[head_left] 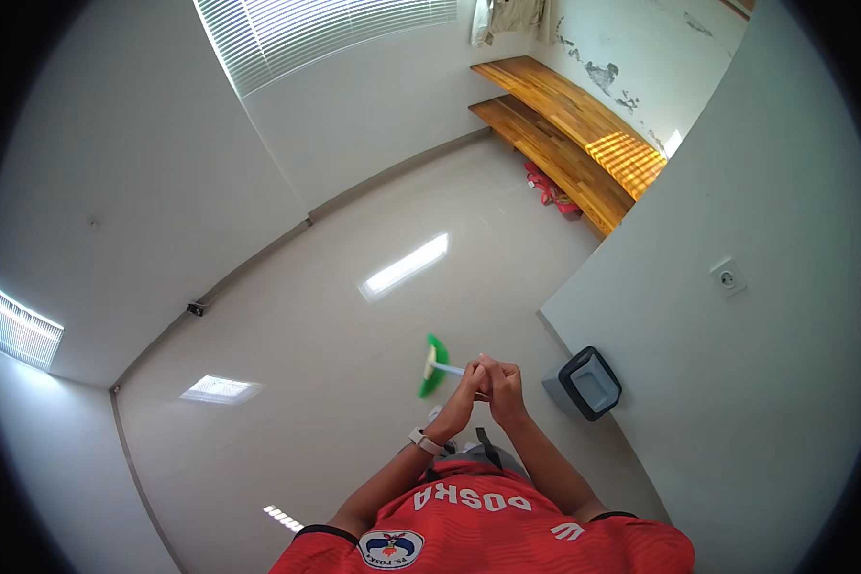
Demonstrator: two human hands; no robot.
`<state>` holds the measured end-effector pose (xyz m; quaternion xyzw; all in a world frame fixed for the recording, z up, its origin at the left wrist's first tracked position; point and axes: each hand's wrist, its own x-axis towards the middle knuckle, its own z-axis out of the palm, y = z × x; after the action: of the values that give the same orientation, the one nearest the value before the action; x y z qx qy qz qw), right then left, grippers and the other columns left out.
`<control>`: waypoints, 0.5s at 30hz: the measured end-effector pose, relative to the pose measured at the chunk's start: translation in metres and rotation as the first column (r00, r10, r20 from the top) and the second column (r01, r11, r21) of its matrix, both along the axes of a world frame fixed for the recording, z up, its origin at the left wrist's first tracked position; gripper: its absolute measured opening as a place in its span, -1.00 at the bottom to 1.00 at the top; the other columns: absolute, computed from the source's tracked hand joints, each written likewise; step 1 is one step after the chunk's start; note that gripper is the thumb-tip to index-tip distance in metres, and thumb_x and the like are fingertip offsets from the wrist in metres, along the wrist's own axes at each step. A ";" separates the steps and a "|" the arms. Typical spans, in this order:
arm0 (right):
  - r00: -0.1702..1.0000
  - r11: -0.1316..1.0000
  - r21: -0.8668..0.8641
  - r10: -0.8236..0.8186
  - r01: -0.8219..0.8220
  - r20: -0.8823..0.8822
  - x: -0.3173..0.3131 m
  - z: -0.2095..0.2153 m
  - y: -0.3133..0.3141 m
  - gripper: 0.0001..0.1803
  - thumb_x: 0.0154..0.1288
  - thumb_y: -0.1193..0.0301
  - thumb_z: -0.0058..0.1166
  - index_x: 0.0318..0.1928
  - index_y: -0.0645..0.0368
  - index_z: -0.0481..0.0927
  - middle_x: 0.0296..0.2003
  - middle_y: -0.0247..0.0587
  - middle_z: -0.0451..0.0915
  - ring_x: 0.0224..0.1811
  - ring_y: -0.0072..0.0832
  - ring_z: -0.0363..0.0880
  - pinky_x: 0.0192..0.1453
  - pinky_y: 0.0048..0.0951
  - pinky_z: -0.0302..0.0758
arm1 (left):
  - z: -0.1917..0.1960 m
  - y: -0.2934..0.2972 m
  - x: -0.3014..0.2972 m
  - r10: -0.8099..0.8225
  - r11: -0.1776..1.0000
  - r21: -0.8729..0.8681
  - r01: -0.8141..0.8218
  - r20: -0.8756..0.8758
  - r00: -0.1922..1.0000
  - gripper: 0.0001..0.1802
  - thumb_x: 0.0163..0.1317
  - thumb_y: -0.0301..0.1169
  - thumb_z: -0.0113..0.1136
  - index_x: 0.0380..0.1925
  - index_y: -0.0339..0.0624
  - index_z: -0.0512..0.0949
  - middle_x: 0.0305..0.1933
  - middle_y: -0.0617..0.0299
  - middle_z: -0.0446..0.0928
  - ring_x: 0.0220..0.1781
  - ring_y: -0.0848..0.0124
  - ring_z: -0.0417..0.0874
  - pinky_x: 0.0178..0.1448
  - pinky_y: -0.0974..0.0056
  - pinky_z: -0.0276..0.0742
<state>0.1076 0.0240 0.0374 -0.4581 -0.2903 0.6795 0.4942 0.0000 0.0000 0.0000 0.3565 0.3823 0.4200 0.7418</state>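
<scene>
Head view shows your left hand [464,392] and right hand [505,390] together, fingers of both wrapped around a pale-handled broom with green bristles [432,364]. Its blurred head is left of your hands, over the glossy beige floor [316,330]; a grey, dark-rimmed rectangular bin [566,394] stands rightward.

Shows green with a pale yellow middle on the tool head [434,384], pale blue-grey on the handle [451,369]. Displays red with white lettering and black cuff trim on the shirt [450,531], white on the watch strap [424,441]. Presents grey within a near-black rim on the bin [562,392], striped orange-brown on the shelves [555,91], white slat stripes on the blind [325,33].
</scene>
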 end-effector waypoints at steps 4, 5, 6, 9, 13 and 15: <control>0.992 0.998 0.045 -0.054 0.049 0.113 -0.004 0.009 0.002 -0.43 0.38 0.27 0.02 -0.82 0.07 0.33 -0.80 -0.53 0.25 -0.75 -0.75 0.12 -0.66 -0.60 0.07 | 0.024 0.010 -0.002 0.008 1.000 0.024 -0.005 -0.126 0.992 -0.46 0.47 0.09 -0.31 0.06 -0.14 0.30 -0.14 0.27 0.35 -0.09 0.48 0.44 0.05 0.26 0.50; 0.984 0.996 0.043 -0.084 0.078 0.157 -0.009 0.012 0.006 -0.43 0.39 0.30 0.01 -0.82 0.07 0.32 -0.80 -0.52 0.25 -0.75 -0.75 0.13 -0.66 -0.60 0.07 | 0.025 0.017 -0.005 -0.009 1.000 0.022 0.013 -0.153 0.988 -0.46 0.48 0.10 -0.31 0.06 -0.15 0.30 -0.14 0.27 0.35 -0.09 0.47 0.45 0.01 0.28 0.52; 0.981 0.997 0.028 -0.073 0.069 0.181 0.004 0.012 0.000 -0.43 0.39 0.30 0.01 -0.82 0.07 0.32 -0.80 -0.52 0.25 -0.75 -0.75 0.13 -0.66 -0.60 0.07 | 0.019 0.013 0.006 -0.037 0.999 -0.004 0.037 -0.122 0.992 -0.43 0.47 0.11 -0.32 0.05 -0.16 0.33 -0.10 0.24 0.37 -0.04 0.46 0.46 -0.01 0.30 0.54; 0.981 0.989 0.121 -0.108 0.089 0.158 0.007 0.011 -0.009 -0.43 0.41 0.35 -0.04 -0.82 0.10 0.31 -0.79 -0.48 0.28 -0.74 -0.74 0.14 -0.66 -0.56 0.08 | 0.034 0.013 0.007 -0.067 0.997 -0.033 0.066 -0.026 0.997 -0.39 0.46 0.14 -0.33 0.07 -0.17 0.36 -0.07 0.21 0.39 -0.04 0.45 0.49 -0.01 0.30 0.54; 0.981 0.975 0.218 -0.074 0.033 0.182 0.022 0.044 -0.011 -0.45 0.45 0.41 -0.09 -0.77 0.29 0.39 -0.77 -0.42 0.34 -0.68 -0.73 0.23 -0.52 -0.57 0.22 | 0.054 0.009 0.023 -0.083 0.979 -0.181 0.090 0.041 0.996 -0.30 0.43 0.22 -0.35 0.09 -0.18 0.41 -0.21 0.23 0.45 -0.15 0.48 0.55 0.02 0.31 0.52; 0.976 0.973 0.231 -0.070 0.022 0.205 0.031 0.059 -0.020 -0.47 0.45 0.42 -0.09 -0.74 0.30 0.41 -0.76 -0.42 0.35 -0.66 -0.72 0.24 -0.48 -0.58 0.24 | 0.074 0.002 0.035 -0.054 0.963 -0.258 0.077 0.097 0.994 -0.30 0.42 0.23 -0.36 0.06 -0.18 0.44 -0.26 0.26 0.47 -0.16 0.51 0.54 0.05 0.30 0.52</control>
<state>0.1387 0.0041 0.0962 -0.4750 -0.4063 0.5774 0.5252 0.0352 0.0025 0.0745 0.2488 0.3887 0.3568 0.8122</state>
